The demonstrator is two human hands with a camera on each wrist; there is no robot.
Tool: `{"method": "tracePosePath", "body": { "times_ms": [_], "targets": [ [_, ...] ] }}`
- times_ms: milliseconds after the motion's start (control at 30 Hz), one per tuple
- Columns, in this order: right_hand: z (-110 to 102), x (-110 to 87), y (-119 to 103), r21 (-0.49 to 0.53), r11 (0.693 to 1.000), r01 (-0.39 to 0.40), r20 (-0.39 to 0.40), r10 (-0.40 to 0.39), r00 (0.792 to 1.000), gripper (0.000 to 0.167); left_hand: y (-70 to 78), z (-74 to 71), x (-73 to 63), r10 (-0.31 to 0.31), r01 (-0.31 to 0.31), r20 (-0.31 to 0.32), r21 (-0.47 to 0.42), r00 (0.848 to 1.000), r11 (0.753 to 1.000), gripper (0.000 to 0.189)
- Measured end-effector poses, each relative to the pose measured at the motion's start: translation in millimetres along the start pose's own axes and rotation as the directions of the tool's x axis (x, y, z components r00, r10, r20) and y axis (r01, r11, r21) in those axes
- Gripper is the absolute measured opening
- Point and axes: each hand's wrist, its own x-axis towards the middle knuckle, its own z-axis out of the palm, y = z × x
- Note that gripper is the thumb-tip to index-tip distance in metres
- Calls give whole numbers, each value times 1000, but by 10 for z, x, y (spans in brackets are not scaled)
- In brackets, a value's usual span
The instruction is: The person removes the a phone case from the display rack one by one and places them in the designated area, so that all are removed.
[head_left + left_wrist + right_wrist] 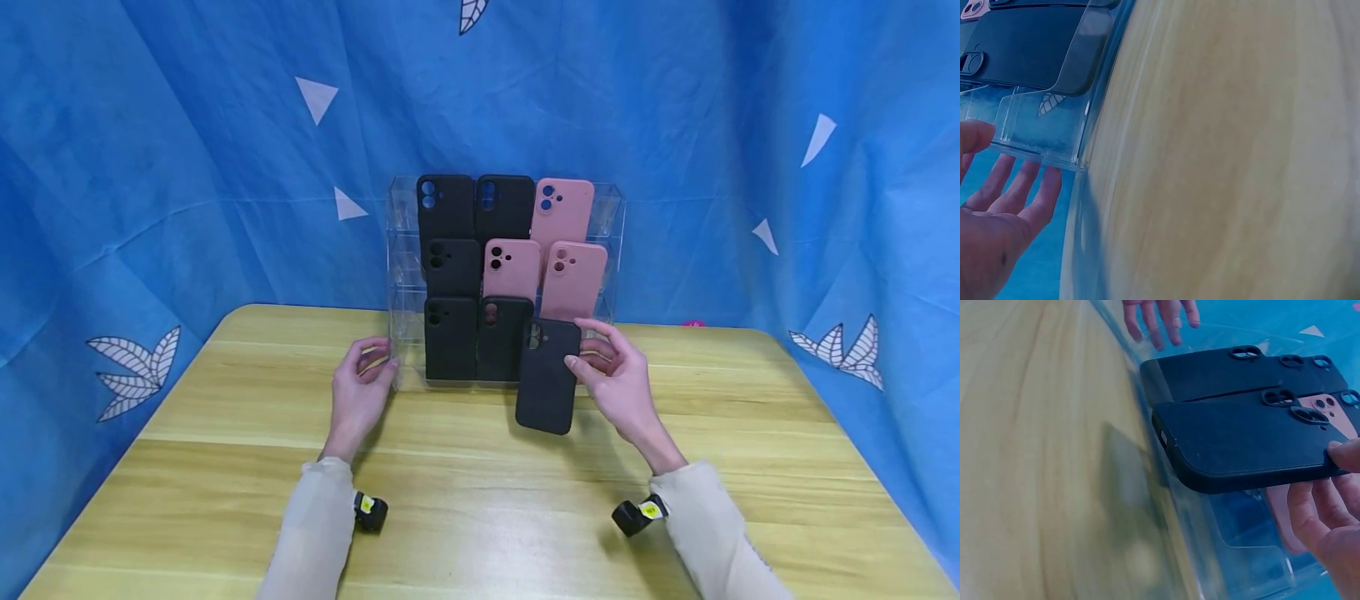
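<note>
My right hand point(618, 379) pinches a black phone case point(547, 379) by its upper right edge, thumb on the back. The case tilts slightly, in front of the bottom row of a clear acrylic display rack point(408, 329). In the right wrist view the held case point(1241, 440) overlaps other black cases. My left hand point(363, 387) is at the rack's lower left side, its fingers point(1041, 197) right at the clear edge in the left wrist view. Two black cases stand in the bottom row, one black case point(453, 267) and two pink cases point(573, 279) in the middle row.
In the rack's top row are two black cases point(506, 204) and a pink case point(564, 208). The rack stands at the back of a wooden table point(480, 517), against a blue patterned curtain point(225, 167). A small pink item point(693, 323) shows at the table's back edge.
</note>
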Motion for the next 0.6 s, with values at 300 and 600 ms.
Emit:
{"method": "tracePosePath", "body": {
  "times_ms": [300, 600],
  "targets": [
    [111, -84, 35, 14, 996, -87, 30, 86, 996, 53, 9, -5, -11, -1, 1, 10, 1, 1000, 1000, 32],
    [234, -148, 35, 60, 983, -175, 59, 172, 983, 56, 1, -6, -6, 14, -14, 12, -9, 1000, 1000, 32]
  ]
}}
